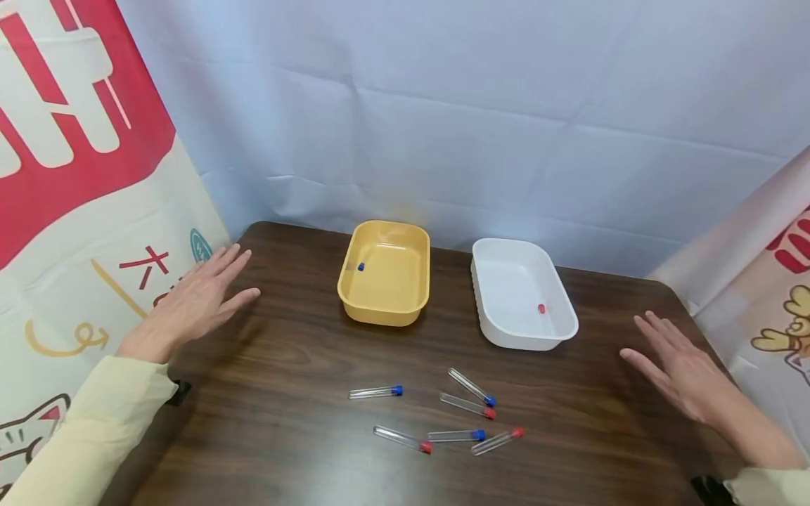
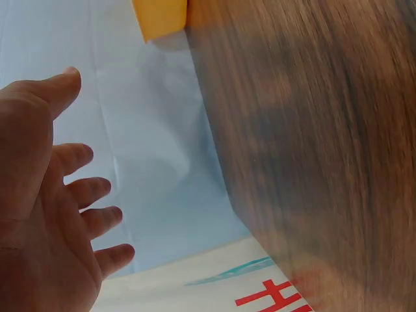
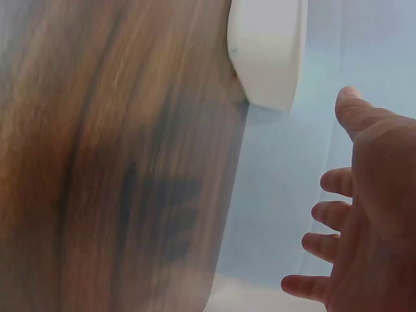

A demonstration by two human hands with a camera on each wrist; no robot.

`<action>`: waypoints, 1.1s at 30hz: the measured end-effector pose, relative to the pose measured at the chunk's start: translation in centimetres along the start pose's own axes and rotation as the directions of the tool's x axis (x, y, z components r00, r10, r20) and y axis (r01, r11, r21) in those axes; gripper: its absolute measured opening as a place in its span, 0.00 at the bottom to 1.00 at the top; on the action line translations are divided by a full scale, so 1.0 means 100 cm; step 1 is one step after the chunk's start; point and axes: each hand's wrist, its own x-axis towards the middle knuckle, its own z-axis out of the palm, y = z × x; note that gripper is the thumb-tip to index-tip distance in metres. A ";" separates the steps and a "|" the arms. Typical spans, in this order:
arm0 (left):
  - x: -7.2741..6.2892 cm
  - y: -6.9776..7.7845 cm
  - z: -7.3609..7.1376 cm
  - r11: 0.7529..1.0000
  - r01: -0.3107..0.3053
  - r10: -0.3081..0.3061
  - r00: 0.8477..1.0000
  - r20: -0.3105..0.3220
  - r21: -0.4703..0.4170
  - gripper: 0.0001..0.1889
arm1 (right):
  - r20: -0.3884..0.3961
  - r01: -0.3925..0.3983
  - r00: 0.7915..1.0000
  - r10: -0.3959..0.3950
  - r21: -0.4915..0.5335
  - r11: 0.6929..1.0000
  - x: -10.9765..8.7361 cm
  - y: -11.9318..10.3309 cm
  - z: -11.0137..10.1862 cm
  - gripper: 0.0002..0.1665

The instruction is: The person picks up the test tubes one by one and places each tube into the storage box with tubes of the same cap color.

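Observation:
Both hands are held over the table with straight, spread fingers and nothing in them. My left hand (image 1: 199,299) is at the left side, left of a yellow tray (image 1: 384,315). On the right, my right hand (image 1: 683,372) hovers to the right of a white tray (image 1: 525,341). Several clear test tubes lie scattered at the middle front, among them a blue-capped test tube (image 1: 373,393) and a red-capped test tube (image 1: 401,438). A small blue cap (image 1: 361,267) shows in the yellow tray and a red cap (image 1: 541,308) in the white one; whether tubes are attached is hard to tell.
The dark wooden table (image 1: 285,422) ends at the back against a pale blue cloth (image 1: 443,140). Printed curtains hang at both sides, the left curtain (image 1: 63,232) close to the left arm. Both trays stand near the back edge.

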 end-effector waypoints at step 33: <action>-0.015 0.075 0.025 0.985 -0.162 0.152 0.980 -0.129 -0.064 0.37 | -0.024 0.110 0.994 -0.109 0.046 0.993 -0.022 -0.117 0.013 0.40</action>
